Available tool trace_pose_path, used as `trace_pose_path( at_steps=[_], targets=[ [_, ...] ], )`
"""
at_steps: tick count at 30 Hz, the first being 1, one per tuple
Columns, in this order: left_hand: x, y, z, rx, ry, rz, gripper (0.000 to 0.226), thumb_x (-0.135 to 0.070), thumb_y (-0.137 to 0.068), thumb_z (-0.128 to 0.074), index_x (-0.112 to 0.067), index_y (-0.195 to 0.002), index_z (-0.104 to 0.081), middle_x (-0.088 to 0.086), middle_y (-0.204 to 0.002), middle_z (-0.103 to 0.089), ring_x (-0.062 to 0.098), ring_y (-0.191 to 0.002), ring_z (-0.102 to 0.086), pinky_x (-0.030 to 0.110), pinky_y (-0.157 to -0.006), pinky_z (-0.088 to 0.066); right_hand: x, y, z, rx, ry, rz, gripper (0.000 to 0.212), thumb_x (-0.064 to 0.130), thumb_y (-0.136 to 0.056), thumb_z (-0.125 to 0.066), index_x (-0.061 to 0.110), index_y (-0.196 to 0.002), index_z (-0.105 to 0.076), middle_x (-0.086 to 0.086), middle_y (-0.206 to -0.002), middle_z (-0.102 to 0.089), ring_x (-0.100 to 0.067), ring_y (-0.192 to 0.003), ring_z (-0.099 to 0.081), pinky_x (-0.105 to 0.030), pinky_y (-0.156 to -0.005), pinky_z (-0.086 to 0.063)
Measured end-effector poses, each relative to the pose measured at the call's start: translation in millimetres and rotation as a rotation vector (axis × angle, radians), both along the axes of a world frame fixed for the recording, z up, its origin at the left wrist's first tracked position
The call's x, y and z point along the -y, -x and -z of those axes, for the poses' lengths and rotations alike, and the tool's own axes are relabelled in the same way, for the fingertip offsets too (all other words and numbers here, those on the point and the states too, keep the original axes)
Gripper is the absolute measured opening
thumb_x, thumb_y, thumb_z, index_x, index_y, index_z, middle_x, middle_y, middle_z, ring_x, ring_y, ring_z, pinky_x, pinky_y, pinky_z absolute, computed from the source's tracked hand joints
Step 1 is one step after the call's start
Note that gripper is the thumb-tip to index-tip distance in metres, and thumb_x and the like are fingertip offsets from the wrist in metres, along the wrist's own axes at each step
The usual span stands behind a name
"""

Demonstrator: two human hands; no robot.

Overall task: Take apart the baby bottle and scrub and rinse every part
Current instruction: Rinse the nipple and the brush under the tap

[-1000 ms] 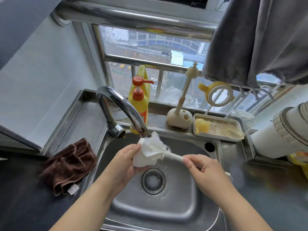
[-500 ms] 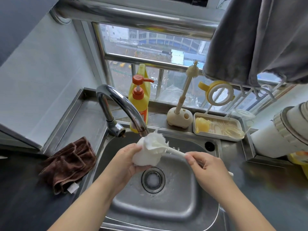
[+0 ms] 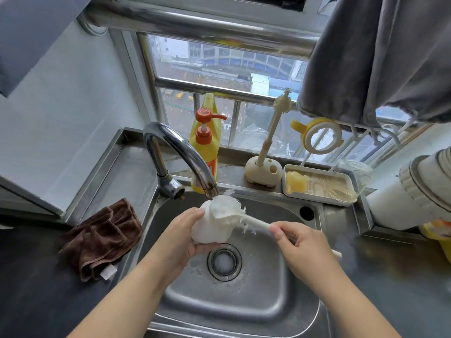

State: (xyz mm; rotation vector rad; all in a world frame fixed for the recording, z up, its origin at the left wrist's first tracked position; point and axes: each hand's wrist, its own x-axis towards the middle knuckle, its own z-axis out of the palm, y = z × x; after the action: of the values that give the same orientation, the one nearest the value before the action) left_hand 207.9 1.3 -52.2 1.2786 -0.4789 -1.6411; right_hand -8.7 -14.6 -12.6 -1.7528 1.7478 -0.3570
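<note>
Held over sink [image 3: 280, 313] under tap [image 3: 185, 154]: bottle [image 3: 210, 230], left hand [image 3: 180, 237] fingers wrapped round it. Brush [image 3: 227, 211], gripped by right hand [image 3: 302, 247], now slid up onto rim; scrubbing ongoing.

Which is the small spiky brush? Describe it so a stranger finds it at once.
Start at the sink and look behind its right rear corner. A rounded beige holder stands between the yellow soap bottle and the white tray. The small spiky brush stands upright in it.
</note>
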Motion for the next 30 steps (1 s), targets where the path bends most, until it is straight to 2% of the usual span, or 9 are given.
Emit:
trace_pose_path(
  at_steps=[2, 4, 6, 11, 14, 16, 19, 27, 30],
  targets=[
    [-1.6, -0.9, 2.9, 0.01, 0.01, 0.012, 0.026, -0.029, -0.091, -0.049, -0.011, -0.098, -0.065, 0.013, -0.093, -0.068, 0.027, -0.085, -0.066, 0.039, -0.061, -0.059, 0.7, 1.4, -0.4, -0.035, -0.011, 0.016, 0.018, 0.037, -0.093, -0.052, 0.04, -0.082, -0.066, 0.017, -0.062, -0.062, -0.006, -0.074, -0.057, -0.037, -0.093, -0.042],
    [-3.3, -3.8, 3.4, 0.0, 0.025, 0.035, 0.021, -0.029, -0.083, -0.053, -0.014, -0.084, -0.068, 0.012, -0.09, -0.067, 0.026, -0.084, -0.065, 0.039, -0.062, -0.058, -1.1, 2.6, -0.1, -0.007, -0.017, 0.005, 0.017, 0.036, -0.092, -0.053, 0.037, -0.083, -0.068, 0.014, -0.07, -0.068, -0.008, -0.08, -0.061, -0.038, -0.093, -0.042],
    [-4.2, -7.4, 4.1, -0.014, 0.034, 0.043, 0.016, -0.02, -0.085, -0.055, -0.015, -0.074, -0.067, 0.014, -0.091, -0.064, 0.027, -0.087, -0.062, 0.04, -0.068, -0.059, -3.8, 2.9, 0.8, -0.003, -0.019, -0.003, 0.018, 0.036, -0.091, -0.055, 0.036, -0.079, -0.067, 0.011, -0.078, -0.071, -0.009, -0.087, -0.064, -0.038, -0.093, -0.043],
    [-5.3, -6.0, 2.9, -0.009, 0.021, 0.03, 0.018, 0.006, -0.089, -0.047, -0.005, -0.09, -0.062, 0.018, -0.097, -0.063, 0.031, -0.089, -0.063, 0.038, -0.065, -0.059, -7.7, 4.7, -0.4, -0.005, -0.035, -0.021, 0.02, 0.037, -0.092, -0.054, 0.043, -0.076, -0.064, 0.01, -0.078, -0.07, -0.009, -0.085, -0.063, -0.035, -0.09, -0.044],
    [-2.9, -3.0, 0.4, 0.006, -0.023, -0.002, 0.012, -0.009, -0.091, -0.053, -0.003, -0.091, -0.064, 0.019, -0.097, -0.065, 0.031, -0.086, -0.064, 0.038, -0.06, -0.059, -7.5, 6.8, 0.8, -0.049, 0.002, -0.029, 0.017, 0.036, -0.092, -0.054, 0.037, -0.085, -0.07, 0.012, -0.073, -0.068, -0.009, -0.08, -0.061, -0.037, -0.089, -0.042],
    [-2.6, -2.0, 1.0, 0.041, -0.019, 0.022, 0.027, -0.028, -0.083, -0.06, -0.004, -0.093, -0.067, 0.015, -0.093, -0.069, 0.029, -0.087, -0.066, 0.038, -0.062, -0.059, -7.1, 9.4, -0.2, -0.055, 0.0, 0.001, 0.018, 0.037, -0.092, -0.052, 0.038, -0.085, -0.069, 0.014, -0.072, -0.068, -0.009, -0.079, -0.06, -0.037, -0.091, -0.042],
    [-5.3, -4.3, 1.6, 0.038, 0.007, 0.044, 0.025, -0.024, -0.074, -0.06, -0.003, -0.086, -0.069, 0.013, -0.086, -0.069, 0.024, -0.083, -0.066, 0.038, -0.067, -0.06, -6.8, 9.3, -2.2, -0.049, -0.022, -0.027, 0.017, 0.037, -0.092, -0.053, 0.038, -0.083, -0.068, 0.013, -0.073, -0.068, -0.008, -0.078, -0.059, -0.036, -0.089, -0.043],
    [-4.5, -1.4, -1.1, 0.048, 0.001, 0.078, 0.018, -0.003, -0.094, -0.047, -0.005, -0.083, -0.061, 0.015, -0.092, -0.063, 0.029, -0.086, -0.064, 0.036, -0.063, -0.06, -2.6, 4.3, -0.7, -0.041, -0.006, -0.005, 0.019, 0.038, -0.093, -0.05, 0.037, -0.089, -0.069, 0.018, -0.07, -0.066, -0.007, -0.08, -0.06, -0.034, -0.089, -0.042],
    [-4.7, -0.7, -0.1, 0.084, 0.016, 0.08, 0.017, -0.022, -0.088, -0.057, -0.008, -0.093, -0.066, 0.015, -0.097, -0.068, 0.03, -0.089, -0.067, 0.037, -0.066, -0.06, -3.3, 6.2, -2.5, -0.027, 0.006, 0.0, 0.018, 0.036, -0.093, -0.051, 0.037, -0.086, -0.068, 0.019, -0.07, -0.066, -0.007, -0.08, -0.06, -0.034, -0.087, -0.043]
  ],
)
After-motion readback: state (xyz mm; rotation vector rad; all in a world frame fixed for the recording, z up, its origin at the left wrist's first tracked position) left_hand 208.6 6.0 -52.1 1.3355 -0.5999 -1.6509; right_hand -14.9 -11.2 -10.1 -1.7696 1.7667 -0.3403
